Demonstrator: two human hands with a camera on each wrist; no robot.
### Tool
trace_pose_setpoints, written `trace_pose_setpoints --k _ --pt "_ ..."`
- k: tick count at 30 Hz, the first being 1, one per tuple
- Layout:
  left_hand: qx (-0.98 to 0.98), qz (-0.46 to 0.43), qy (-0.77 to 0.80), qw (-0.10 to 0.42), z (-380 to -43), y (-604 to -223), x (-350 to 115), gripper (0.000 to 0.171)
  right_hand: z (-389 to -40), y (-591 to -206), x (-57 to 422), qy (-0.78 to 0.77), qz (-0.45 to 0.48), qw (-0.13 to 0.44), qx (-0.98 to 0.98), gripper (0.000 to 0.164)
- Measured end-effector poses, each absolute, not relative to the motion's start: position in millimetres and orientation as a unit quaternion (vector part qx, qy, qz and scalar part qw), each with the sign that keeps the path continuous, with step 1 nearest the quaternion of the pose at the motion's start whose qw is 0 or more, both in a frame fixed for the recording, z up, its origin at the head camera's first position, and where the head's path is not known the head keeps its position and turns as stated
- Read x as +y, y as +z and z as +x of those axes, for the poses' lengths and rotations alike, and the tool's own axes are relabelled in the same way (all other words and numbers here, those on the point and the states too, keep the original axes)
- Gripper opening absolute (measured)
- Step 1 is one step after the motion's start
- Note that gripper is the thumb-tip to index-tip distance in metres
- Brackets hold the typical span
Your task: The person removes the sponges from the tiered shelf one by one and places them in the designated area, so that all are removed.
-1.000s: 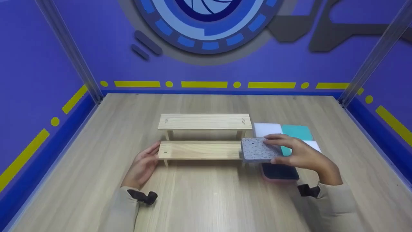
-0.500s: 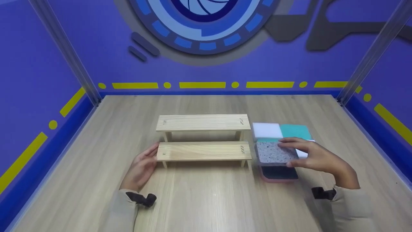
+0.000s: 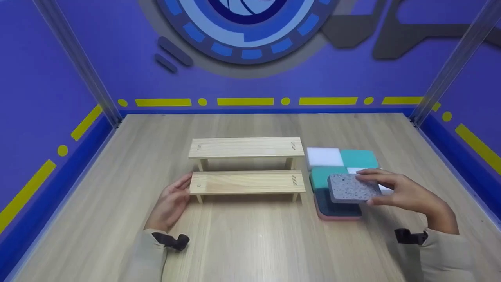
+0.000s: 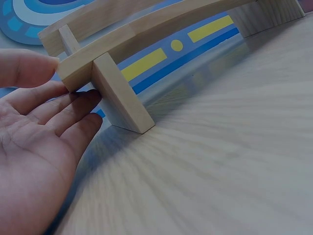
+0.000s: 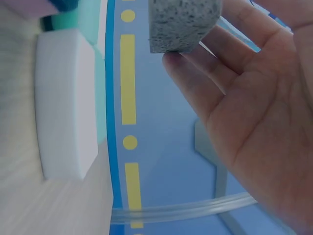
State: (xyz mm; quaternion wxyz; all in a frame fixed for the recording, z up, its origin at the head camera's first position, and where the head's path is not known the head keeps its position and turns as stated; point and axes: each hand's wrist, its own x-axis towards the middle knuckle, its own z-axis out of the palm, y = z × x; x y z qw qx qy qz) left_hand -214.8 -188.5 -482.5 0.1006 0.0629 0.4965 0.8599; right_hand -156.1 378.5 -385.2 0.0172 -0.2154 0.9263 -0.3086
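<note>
My right hand (image 3: 415, 196) pinches a grey speckled sponge (image 3: 352, 188) between thumb and fingers, above the group of sponges on the right of the table. The right wrist view shows the sponge's rounded corner (image 5: 183, 24) at the fingertips. My left hand (image 3: 172, 201) rests at the left end of the front step of a two-step light wood stand (image 3: 246, 182). In the left wrist view the thumb and index tip touch the end of the board (image 4: 80, 73), while the other fingers lie straight by its leg (image 4: 122, 95).
Beneath the held sponge lie a green sponge (image 3: 321, 176) and a dark one with a pink underside (image 3: 332, 205). Behind are a white sponge (image 3: 324, 156) and another green one (image 3: 360, 158); a second white sponge (image 5: 66, 105) is partly covered in the head view. Blue walls enclose the table.
My right hand has moved the grey speckled sponge rightward, from beside the right end of the front step to above the sponges. The left hand stays at the stand's left end.
</note>
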Motion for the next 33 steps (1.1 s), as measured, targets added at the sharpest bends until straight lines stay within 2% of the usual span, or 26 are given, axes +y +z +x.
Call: trace_pose_setpoints --k 22,33 --pt "0.497 0.042 0.861 0.100 -214.7 -481.0 -188.3 0.066 -148.5 -394.0 410.9 -0.319 -0.147 0.075 0.933 0.066" --pt "0.495 0.047 0.862 0.099 -214.8 -481.9 -188.3 0.067 -146.1 -401.1 425.9 -0.310 -0.149 0.066 0.937 0.066"
